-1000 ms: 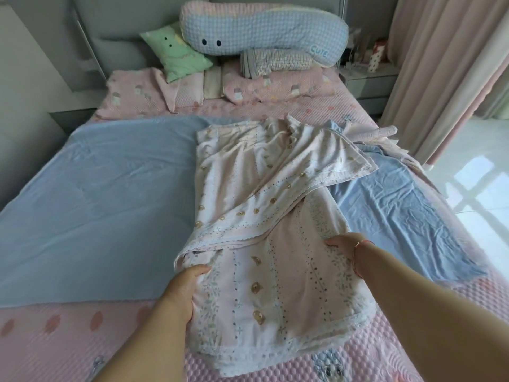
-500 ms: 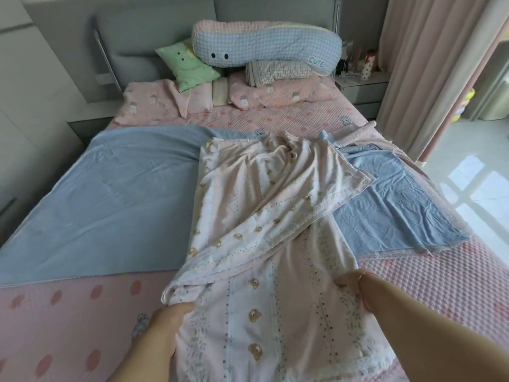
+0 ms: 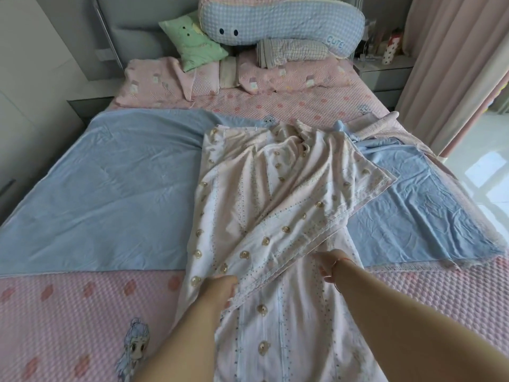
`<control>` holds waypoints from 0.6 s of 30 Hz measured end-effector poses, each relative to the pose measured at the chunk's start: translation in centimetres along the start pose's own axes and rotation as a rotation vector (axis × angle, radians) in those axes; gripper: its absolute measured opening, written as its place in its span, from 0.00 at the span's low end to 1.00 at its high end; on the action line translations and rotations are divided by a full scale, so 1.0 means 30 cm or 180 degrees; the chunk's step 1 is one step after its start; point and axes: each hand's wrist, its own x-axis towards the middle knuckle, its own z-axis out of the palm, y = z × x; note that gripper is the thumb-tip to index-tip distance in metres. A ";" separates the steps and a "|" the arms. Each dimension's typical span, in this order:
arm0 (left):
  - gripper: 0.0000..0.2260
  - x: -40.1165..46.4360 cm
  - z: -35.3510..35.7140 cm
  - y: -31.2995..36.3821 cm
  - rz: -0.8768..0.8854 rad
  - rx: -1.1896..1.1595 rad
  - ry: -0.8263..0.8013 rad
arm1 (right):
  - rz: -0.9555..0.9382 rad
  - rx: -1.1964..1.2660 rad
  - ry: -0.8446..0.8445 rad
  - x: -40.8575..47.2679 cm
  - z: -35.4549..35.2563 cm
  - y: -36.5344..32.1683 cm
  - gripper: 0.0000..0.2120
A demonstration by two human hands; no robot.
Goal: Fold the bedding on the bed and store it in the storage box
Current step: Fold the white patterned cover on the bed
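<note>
The white patterned quilt point(image 3: 275, 216) lies lengthwise down the centre of the frame, on top of the blue sheet point(image 3: 110, 188), and runs off the lower edge between your forearms. Its upper layer is folded diagonally, so that one bordered edge runs from the centre right of the frame down to the lower centre. The far end of the quilt is bunched and creased.

Your left hand point(image 3: 220, 288), at lower centre, grips the lower end of that diagonal edge; the fingers are curled into the cloth. Your right hand point(image 3: 329, 261), just right of centre, pinches the same edge further along, with the fingers tucked under the fold. A thin red band point(image 3: 345, 261) circles the right wrist.

The blue sheet is spread across the middle of the bed, from the left edge of the frame to the right, and shows on both sides of the quilt. Beneath it lies the pink bedspread point(image 3: 68, 312), visible at lower left, lower right and in a strip near the headboard.

At the top of the frame:
- two pink pillows point(image 3: 154, 81) lie flat against the grey headboard point(image 3: 132, 31);
- a green cushion point(image 3: 192, 48) leans above them;
- a long blue checked cushion point(image 3: 281, 20) rests on a small plaid cushion point(image 3: 292, 51).

A nightstand point(image 3: 382, 70) stands at upper right, beside the pink curtain point(image 3: 454, 64).
</note>
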 end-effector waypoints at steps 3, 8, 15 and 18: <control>0.02 0.072 0.115 0.024 -0.0303 -0.0020 -0.0391 | 0.0303 0.0468 -0.0180 0.130 0.036 -0.022 0.11; 0.14 0.164 0.234 0.003 -0.0965 -0.0115 -0.1074 | 0.0811 0.1226 -0.0409 0.308 0.072 -0.024 0.13; 0.35 0.273 0.276 -0.019 -0.1328 -0.0542 -0.1898 | 0.0674 0.2096 -0.0714 0.459 0.152 -0.187 0.15; 0.35 0.307 0.264 0.024 -0.0912 -0.1089 -0.1885 | 0.0564 0.2312 -0.0782 0.480 0.198 -0.318 0.09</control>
